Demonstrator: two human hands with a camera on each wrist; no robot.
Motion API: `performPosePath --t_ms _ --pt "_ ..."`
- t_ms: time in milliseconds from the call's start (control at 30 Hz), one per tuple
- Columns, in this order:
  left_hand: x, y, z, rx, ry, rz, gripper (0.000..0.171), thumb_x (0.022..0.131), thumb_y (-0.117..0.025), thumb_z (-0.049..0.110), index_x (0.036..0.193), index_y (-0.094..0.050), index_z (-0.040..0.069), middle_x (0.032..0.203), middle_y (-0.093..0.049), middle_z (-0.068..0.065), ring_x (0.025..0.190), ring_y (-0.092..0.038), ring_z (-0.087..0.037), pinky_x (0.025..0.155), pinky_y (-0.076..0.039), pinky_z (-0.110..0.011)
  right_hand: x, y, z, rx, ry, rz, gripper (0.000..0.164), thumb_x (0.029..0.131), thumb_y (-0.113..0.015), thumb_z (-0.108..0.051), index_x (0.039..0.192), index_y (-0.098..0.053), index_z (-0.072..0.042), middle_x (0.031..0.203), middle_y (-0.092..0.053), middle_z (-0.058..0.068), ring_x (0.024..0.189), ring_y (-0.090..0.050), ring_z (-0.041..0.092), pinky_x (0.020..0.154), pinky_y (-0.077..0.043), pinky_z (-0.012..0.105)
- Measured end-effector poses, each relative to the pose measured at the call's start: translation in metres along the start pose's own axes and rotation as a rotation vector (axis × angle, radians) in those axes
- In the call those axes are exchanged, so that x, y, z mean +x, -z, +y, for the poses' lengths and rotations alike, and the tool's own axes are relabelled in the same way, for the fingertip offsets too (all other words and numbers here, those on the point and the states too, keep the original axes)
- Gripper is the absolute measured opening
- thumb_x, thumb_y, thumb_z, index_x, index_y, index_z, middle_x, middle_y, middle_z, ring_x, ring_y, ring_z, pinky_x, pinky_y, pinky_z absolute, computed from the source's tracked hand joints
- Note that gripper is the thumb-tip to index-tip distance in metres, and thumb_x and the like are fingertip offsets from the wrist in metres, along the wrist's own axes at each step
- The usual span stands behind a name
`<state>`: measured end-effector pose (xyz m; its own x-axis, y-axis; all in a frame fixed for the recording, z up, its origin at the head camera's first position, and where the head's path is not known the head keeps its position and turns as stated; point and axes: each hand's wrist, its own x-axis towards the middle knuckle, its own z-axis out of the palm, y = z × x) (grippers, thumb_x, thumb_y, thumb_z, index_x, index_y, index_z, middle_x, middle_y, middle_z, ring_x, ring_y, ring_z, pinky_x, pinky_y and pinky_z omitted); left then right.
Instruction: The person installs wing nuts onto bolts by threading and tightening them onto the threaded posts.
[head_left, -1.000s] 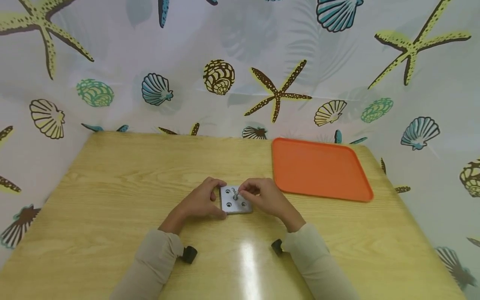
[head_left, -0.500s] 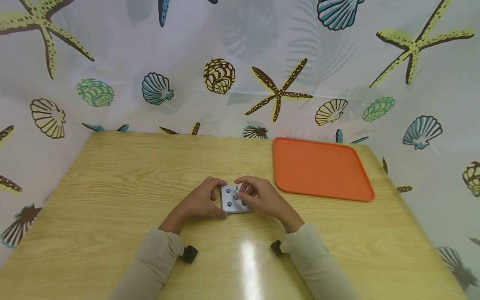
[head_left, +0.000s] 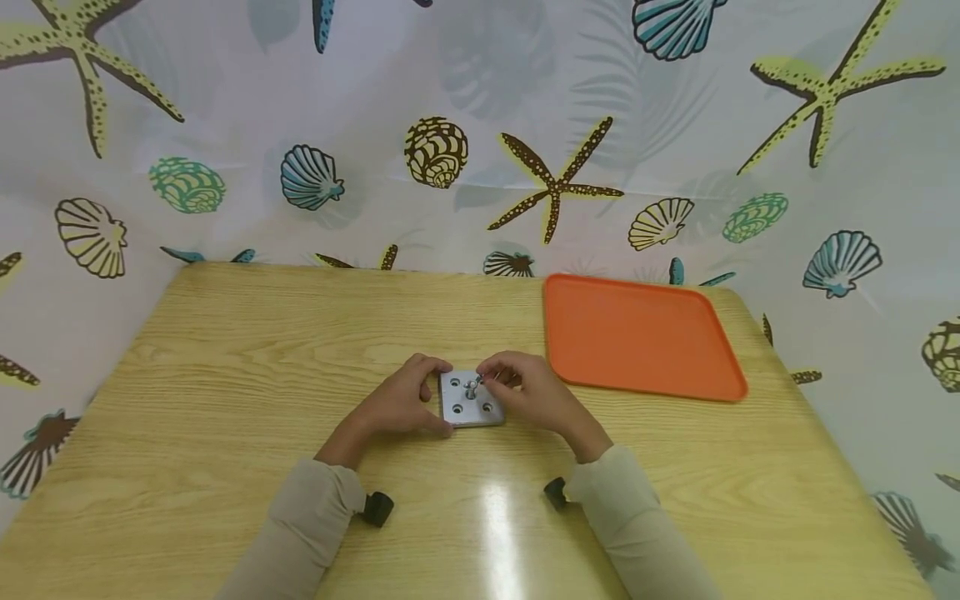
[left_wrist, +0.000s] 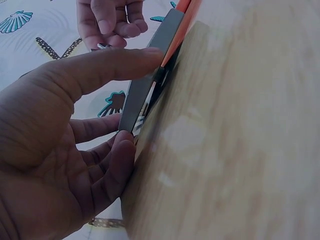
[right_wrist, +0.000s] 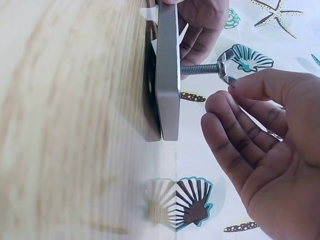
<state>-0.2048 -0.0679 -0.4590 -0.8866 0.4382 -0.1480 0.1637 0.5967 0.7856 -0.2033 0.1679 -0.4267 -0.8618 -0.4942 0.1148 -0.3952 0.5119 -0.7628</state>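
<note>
A square grey metal plate [head_left: 472, 413] with several round holes lies on the table. My left hand [head_left: 405, 396] grips it by opposite edges, thumb on the near side and fingers on the far side. From the plate's middle rises a threaded bolt [right_wrist: 200, 69], and a wing nut [right_wrist: 225, 67] sits at its outer end. My right hand [head_left: 531, 392] pinches one wing of the nut with thumb and forefinger, while its other fingers curl loosely below. In the left wrist view, the plate [left_wrist: 150, 67] shows edge-on and largely hides the bolt.
An orange tray [head_left: 637, 335] lies at the back right of the wooden table [head_left: 300, 325], beyond my right hand. A shell-and-starfish patterned cloth [head_left: 360, 108] hangs behind and along both sides. Black wrist pieces [head_left: 378, 509] stick out from the sleeves.
The right fingers shift around the wing nut, reaching over it half a second ago and now back at its right side. The wing nut appears turned. Left hand and plate stay put.
</note>
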Motion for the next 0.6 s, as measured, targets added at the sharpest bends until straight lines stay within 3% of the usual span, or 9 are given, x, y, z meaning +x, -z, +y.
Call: performPosePath --t_ms 600 --pt "-0.0011 0.0016 -0.0005 -0.022 0.003 -0.004 0.085 0.069 -0.092 0.024 0.142 -0.049 0.012 0.118 -0.045 -0.007 0.092 -0.045 -0.018 0.078 -0.04 -0.031 -0.0012 0.0003 -0.0019 0.024 -0.035 -0.012 0.009 0.095 -0.064 -0.009 0.099 -0.071 -0.004 0.093 -0.072 0.01 0.081 -0.062 0.011 0.073 -0.053 0.023"
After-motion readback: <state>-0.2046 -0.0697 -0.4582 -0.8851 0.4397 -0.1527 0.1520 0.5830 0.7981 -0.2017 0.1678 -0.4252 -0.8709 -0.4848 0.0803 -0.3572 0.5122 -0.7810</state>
